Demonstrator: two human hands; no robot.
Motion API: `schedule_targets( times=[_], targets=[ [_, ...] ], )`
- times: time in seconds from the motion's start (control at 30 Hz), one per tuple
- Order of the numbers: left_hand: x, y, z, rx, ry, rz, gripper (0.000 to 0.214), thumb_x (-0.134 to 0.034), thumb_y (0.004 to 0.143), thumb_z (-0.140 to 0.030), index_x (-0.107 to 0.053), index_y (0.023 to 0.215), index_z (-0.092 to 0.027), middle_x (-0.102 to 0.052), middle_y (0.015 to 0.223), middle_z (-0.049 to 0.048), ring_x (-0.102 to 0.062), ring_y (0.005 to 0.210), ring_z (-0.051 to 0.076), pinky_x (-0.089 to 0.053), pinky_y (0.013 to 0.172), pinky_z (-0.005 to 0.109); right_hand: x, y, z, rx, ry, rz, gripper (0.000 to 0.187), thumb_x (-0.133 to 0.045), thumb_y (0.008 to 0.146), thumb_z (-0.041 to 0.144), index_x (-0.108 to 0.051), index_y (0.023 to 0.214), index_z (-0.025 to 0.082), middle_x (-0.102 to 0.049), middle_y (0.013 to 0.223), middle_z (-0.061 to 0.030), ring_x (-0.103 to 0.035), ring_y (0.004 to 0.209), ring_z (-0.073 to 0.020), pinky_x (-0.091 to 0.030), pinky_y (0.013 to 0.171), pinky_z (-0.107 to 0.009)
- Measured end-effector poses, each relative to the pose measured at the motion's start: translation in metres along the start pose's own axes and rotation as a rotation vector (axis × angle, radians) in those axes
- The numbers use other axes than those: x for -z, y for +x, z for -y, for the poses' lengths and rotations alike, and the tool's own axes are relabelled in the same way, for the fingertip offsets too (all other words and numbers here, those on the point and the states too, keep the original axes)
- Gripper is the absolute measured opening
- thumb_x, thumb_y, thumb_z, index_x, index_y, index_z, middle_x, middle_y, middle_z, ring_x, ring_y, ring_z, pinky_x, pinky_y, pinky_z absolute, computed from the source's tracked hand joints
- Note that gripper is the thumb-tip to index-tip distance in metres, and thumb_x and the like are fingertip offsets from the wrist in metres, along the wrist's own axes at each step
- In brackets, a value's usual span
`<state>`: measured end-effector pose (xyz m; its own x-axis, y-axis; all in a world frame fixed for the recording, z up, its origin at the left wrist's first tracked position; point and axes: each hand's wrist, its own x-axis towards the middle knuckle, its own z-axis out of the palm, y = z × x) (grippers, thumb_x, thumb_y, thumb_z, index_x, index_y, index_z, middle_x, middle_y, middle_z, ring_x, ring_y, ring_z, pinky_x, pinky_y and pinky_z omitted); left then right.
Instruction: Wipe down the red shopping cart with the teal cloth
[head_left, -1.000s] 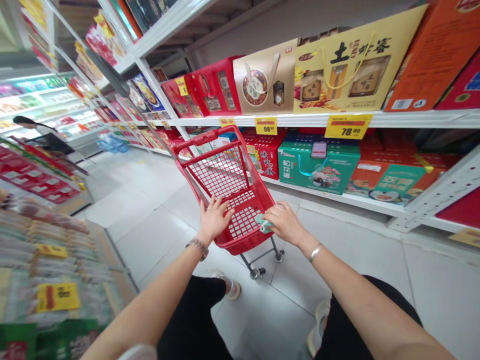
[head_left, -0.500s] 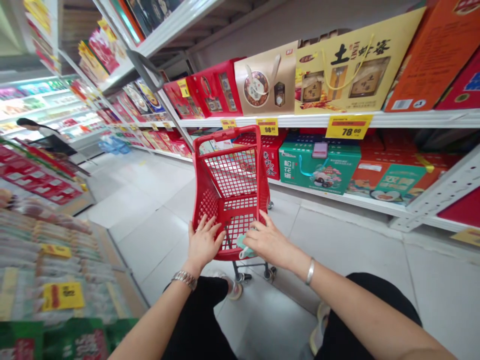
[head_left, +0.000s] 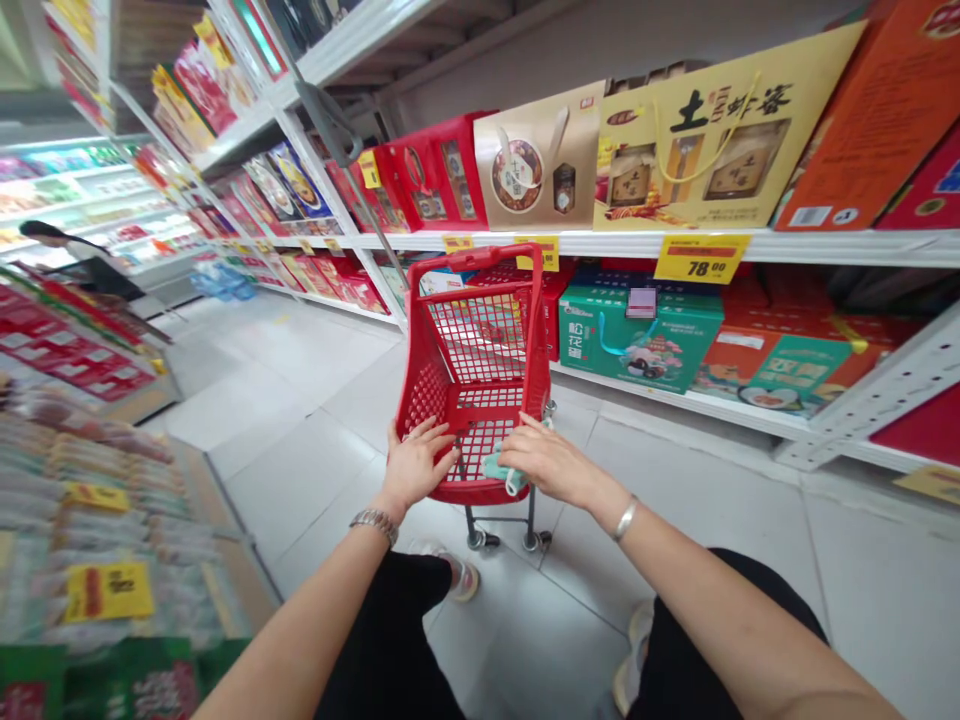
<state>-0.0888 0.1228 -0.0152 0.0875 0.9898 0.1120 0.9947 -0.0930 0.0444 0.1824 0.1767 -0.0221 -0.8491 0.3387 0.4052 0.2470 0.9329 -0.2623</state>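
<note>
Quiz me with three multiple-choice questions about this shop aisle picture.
1. Where is the pale green item? A) On the floor B) Under the right hand C) On a shelf
2. What colour is the shopping cart? A) Blue B) Red C) Yellow
3. What is the left hand doing? A) Resting on the cart's rim B) Holding a box C) Hanging down

Answers: 1 B, the item shows beneath those fingers; 2 B, its frame and mesh are red; 3 A, its fingers lie on the rim.

Glossy red plastic cart basket (head_left: 469,262), smooth floor tiles (head_left: 300,480), shiny metal watch (head_left: 373,525), matt card box (head_left: 712,130)
</note>
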Motion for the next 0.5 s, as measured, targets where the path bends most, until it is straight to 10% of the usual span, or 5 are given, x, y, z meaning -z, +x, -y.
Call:
schedule_targets(
  times=[0.27,0.5],
  targets=[
    [-0.001,0.014,0.053,-0.016,0.066,-0.039,0.05,-0.042,0.096,-0.043,-0.056,0.142,-0.027,-0.054,0.15,0.0095,-0.037,0.148,0.03,-0.01,0.122,0.065,-0.015,0.029,0.029,0.043,-0.128,-0.002,0.017,-0.053,0.099,0.016,-0.066,0.108,0.022,-0.068,0.096,-0.0027,-0.057,0.096,-0.0178,-0.03,0.118,-0.046],
    [-0.003,0.017,0.054,0.061,0.091,0.016,0.055,-0.041,0.096,-0.042,-0.045,0.15,-0.032,-0.039,0.16,0.0075,-0.028,0.152,0.03,-0.006,0.121,0.067,0.01,0.02,-0.016,-0.175,-0.16,-0.146,0.026,-0.059,0.095,0.013,-0.068,0.114,0.028,-0.071,0.116,-0.0029,-0.056,0.112,-0.0213,-0.008,0.121,-0.065]
  ],
)
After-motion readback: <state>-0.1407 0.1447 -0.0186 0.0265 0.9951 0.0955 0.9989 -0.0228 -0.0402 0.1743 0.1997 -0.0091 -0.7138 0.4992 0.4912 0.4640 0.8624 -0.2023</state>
